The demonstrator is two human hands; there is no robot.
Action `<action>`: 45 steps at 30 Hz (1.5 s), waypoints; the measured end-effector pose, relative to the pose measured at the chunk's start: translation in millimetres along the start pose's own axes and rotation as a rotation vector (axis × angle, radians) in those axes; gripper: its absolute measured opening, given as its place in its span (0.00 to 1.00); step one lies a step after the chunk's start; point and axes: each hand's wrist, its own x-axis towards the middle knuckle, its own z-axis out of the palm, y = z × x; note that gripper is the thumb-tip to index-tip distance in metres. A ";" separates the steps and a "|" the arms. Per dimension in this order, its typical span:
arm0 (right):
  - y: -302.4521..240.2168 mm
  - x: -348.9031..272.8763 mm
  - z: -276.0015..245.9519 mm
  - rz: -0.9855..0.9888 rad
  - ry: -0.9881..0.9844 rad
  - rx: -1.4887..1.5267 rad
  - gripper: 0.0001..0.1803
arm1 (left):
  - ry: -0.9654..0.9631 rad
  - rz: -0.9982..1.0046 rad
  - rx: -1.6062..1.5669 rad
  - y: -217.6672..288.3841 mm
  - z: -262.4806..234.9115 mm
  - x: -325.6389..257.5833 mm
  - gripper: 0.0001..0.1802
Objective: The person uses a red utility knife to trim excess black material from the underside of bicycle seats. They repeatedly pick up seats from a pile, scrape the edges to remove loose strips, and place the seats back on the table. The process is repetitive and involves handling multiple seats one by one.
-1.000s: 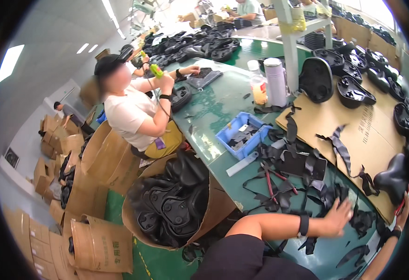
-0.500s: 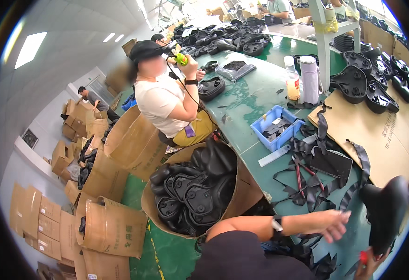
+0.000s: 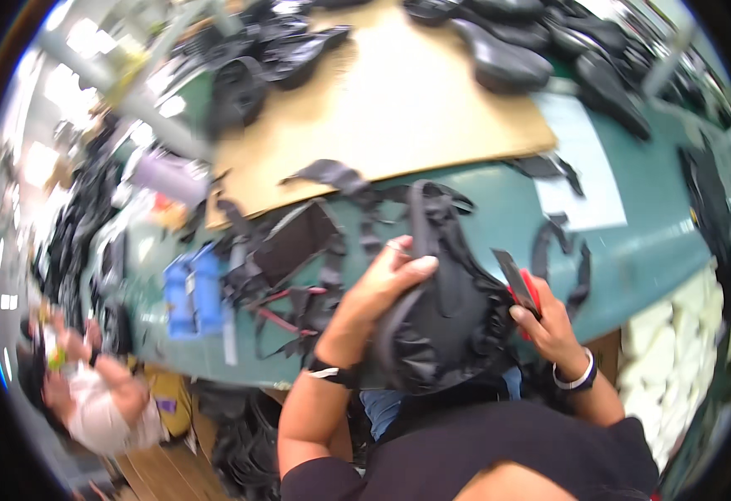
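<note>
A black bicycle saddle (image 3: 441, 326) is in front of my body at the table's near edge, its narrow nose pointing away from me. Loose, gathered black cover material shows along its right side. My left hand (image 3: 386, 280) is closed on the saddle's left side near the nose, thumb on top. To the right of the saddle, my right hand (image 3: 552, 327) grips a red utility knife (image 3: 531, 296). Its dark, flat blade end points up and away to the left, close to the cover's edge. Motion blur hides whether the blade touches the saddle.
Black strips and scraps (image 3: 328, 250) lie on the green table (image 3: 482, 196), with red-handled scissors (image 3: 286, 317) and a blue bin (image 3: 193, 292) to the left. Beyond is a cardboard sheet (image 3: 390, 100) with black saddles around it. Another person (image 3: 107, 405) sits far left.
My view has swung to the right. The saddle has come from the right edge to in front of me, and my left hand, open before, now holds it.
</note>
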 end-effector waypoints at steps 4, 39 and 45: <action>4.8 -10.1 -39.2 -0.458 0.120 -0.495 0.30 | -0.097 -0.063 -0.039 13.7 5.2 8.9 0.31; -43.3 18.0 -10.9 -0.048 0.288 0.078 0.33 | 0.506 0.882 1.267 -25.7 33.6 -45.8 0.32; -38.3 -0.2 -20.7 -0.409 0.084 -0.190 0.32 | -0.015 0.879 1.119 -27.2 51.3 22.7 0.08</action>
